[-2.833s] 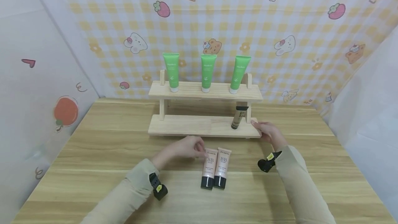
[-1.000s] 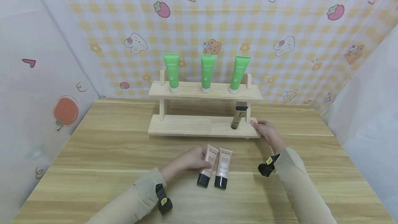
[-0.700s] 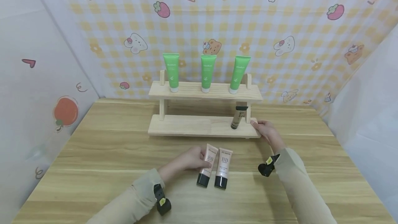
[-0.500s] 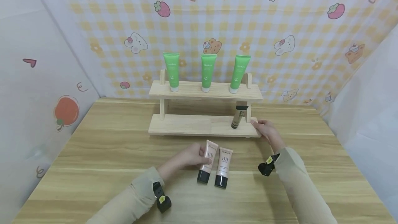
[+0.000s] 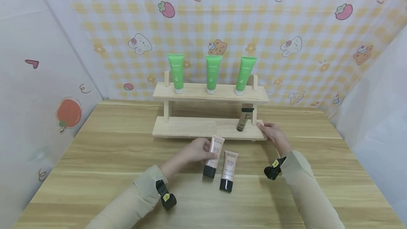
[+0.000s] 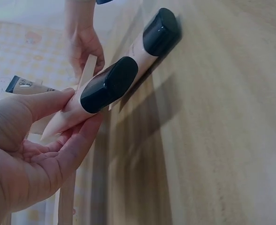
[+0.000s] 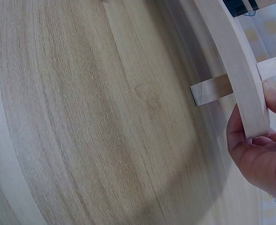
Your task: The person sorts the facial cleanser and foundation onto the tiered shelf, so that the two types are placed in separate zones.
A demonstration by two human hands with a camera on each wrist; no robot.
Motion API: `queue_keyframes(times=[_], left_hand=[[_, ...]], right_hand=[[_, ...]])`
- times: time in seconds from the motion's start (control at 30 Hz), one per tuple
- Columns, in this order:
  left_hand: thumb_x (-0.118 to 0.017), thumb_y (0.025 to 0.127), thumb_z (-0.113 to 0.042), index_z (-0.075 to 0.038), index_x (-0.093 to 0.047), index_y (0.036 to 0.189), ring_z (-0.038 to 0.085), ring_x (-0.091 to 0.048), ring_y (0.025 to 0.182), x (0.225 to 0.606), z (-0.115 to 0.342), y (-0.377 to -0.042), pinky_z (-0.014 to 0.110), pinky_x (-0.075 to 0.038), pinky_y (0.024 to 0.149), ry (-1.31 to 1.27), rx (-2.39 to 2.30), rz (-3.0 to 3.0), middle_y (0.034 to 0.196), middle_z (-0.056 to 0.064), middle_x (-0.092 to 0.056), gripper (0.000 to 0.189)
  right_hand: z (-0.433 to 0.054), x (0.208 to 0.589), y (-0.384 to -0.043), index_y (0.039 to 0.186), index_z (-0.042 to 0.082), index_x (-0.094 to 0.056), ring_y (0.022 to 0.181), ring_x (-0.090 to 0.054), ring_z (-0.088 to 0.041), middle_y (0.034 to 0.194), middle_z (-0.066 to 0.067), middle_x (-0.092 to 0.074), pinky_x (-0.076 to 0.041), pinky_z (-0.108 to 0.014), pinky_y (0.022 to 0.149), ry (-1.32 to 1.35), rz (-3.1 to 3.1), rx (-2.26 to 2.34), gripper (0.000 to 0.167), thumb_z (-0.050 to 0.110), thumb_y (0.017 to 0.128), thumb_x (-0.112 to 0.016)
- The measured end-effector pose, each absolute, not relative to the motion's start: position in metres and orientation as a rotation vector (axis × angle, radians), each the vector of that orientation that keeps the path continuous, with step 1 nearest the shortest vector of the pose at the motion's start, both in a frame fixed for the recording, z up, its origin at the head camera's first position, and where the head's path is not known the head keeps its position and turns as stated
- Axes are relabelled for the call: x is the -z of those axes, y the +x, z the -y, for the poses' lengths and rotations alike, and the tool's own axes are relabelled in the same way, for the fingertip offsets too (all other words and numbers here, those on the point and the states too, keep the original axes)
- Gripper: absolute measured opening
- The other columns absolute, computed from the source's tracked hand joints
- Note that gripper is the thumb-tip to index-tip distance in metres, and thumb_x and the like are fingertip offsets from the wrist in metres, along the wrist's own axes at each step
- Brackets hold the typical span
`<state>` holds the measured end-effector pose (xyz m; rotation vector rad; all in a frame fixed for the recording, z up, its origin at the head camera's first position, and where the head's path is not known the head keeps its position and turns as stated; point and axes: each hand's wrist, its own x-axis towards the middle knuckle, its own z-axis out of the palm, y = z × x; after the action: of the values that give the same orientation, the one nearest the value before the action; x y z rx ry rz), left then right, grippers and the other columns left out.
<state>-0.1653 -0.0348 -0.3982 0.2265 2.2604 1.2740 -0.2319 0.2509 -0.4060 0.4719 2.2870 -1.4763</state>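
Note:
My left hand (image 5: 198, 150) pinches a pink BB cream tube (image 5: 216, 148) between thumb and fingers, its black cap pointing toward me. In the left wrist view the held tube (image 6: 70, 115) is off the table, with a shadow on the wood below. A second BB cream tube (image 5: 229, 165) lies on the table just to its right. My right hand (image 5: 272, 133) grips the right end of the lower board of a two-tier wooden shelf (image 5: 187, 127). The right wrist view shows the thumb on top of the board (image 7: 243, 79) and the fingers curled beneath.
Three green tubes (image 5: 176, 73) stand spaced along the upper tier. A small brown tube with black ends (image 5: 244, 119) stands at the right of the lower tier. The wooden table (image 5: 111, 158) meets a checked cloth backdrop (image 5: 197, 24) behind the shelf.
My left hand has taken hold of the left BB cream tube, raised it and moved it forward toward the shelf, apart from the other tube. My right hand stays on the board.

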Motion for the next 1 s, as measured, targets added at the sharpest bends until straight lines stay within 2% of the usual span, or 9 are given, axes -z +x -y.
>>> queue_keyframes(times=[0.1, 0.2, 0.37, 0.47, 0.77, 1.0], left_hand=[[-0.070, 0.078, -0.015, 0.004, -0.054, 0.105, 0.018, -0.060, 0.066, 0.397, 0.035, -0.168, 0.031, -0.056, 0.060, 0.219, -1.283, -2.262, 0.085, 0.011, -0.062, 0.036], [-0.069, 0.079, -0.017, 0.002, -0.054, 0.107, 0.018, -0.061, 0.070, 0.394, 0.036, -0.171, 0.032, -0.056, 0.063, 0.208, -1.288, -2.267, 0.089, 0.011, -0.062, 0.038], [-0.070, 0.078, -0.019, 0.001, -0.055, 0.108, 0.018, -0.059, 0.076, 0.387, 0.037, -0.176, 0.028, -0.053, 0.066, 0.208, -1.284, -2.303, 0.092, 0.011, -0.062, 0.039], [-0.070, 0.078, -0.020, 0.001, -0.055, 0.110, 0.019, -0.059, 0.078, 0.384, 0.038, -0.180, 0.027, -0.053, 0.067, 0.198, -1.283, -2.322, 0.094, 0.011, -0.061, 0.041], [-0.069, 0.080, -0.023, -0.003, -0.054, 0.113, 0.019, -0.058, 0.088, 0.374, 0.038, -0.191, 0.028, -0.051, 0.073, 0.181, -1.317, -2.420, 0.101, 0.010, -0.060, 0.041], [-0.069, 0.080, -0.019, -0.003, -0.052, 0.119, 0.022, -0.059, 0.095, 0.366, 0.038, -0.200, 0.027, -0.051, 0.075, 0.211, -1.425, -2.440, 0.105, 0.011, -0.058, 0.046]], right_hand=[[-0.252, 0.407, -0.232, 0.141, -0.008, -0.018, 0.105, -0.049, -0.015, 0.135, -0.023, -0.038, -0.045, -0.026, 0.091, 0.477, -2.281, 1.483, 0.067, 0.036, 0.095, -0.041], [-0.252, 0.406, -0.233, 0.141, -0.008, -0.019, 0.101, -0.050, -0.013, 0.133, -0.021, -0.040, -0.045, -0.023, 0.087, 0.486, -2.275, 1.490, 0.067, 0.036, 0.095, -0.041], [-0.253, 0.405, -0.232, 0.140, -0.009, -0.021, 0.084, -0.053, -0.003, 0.126, -0.018, -0.046, -0.048, -0.015, 0.075, 0.470, -2.278, 1.505, 0.066, 0.035, 0.095, -0.042], [-0.253, 0.405, -0.232, 0.139, -0.009, -0.022, 0.076, -0.053, 0.001, 0.125, -0.018, -0.048, -0.049, -0.014, 0.072, 0.460, -2.266, 1.529, 0.065, 0.034, 0.095, -0.043], [-0.253, 0.409, -0.235, 0.139, -0.009, -0.022, 0.080, -0.053, -0.001, 0.133, -0.024, -0.041, -0.050, -0.016, 0.079, 0.471, -2.254, 1.542, 0.065, 0.034, 0.095, -0.044], [-0.254, 0.409, -0.234, 0.138, -0.011, -0.022, 0.073, -0.053, 0.002, 0.120, -0.017, -0.050, -0.050, -0.014, 0.071, 0.459, -2.244, 1.565, 0.066, 0.033, 0.095, -0.045]])
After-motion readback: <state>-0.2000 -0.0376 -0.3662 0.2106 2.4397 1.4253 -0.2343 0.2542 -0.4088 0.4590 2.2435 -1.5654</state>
